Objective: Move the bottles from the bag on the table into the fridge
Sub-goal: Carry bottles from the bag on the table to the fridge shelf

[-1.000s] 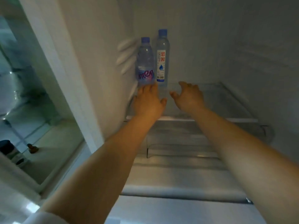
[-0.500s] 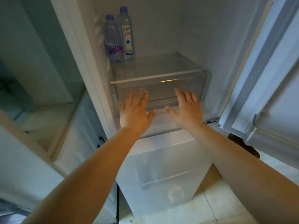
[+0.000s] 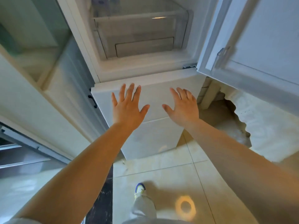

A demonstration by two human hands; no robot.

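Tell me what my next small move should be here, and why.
Probably turn away toward the table for another bottle. Both your left hand and right hand are spread and hold nothing, outside the open fridge; its door stands open, so it likely needn't be touched yet.

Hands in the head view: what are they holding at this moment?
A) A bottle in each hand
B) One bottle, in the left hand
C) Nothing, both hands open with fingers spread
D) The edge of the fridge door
C: the left hand and the right hand are both held out with fingers spread and straight in front of the fridge's white lower door, with no bottle in either.
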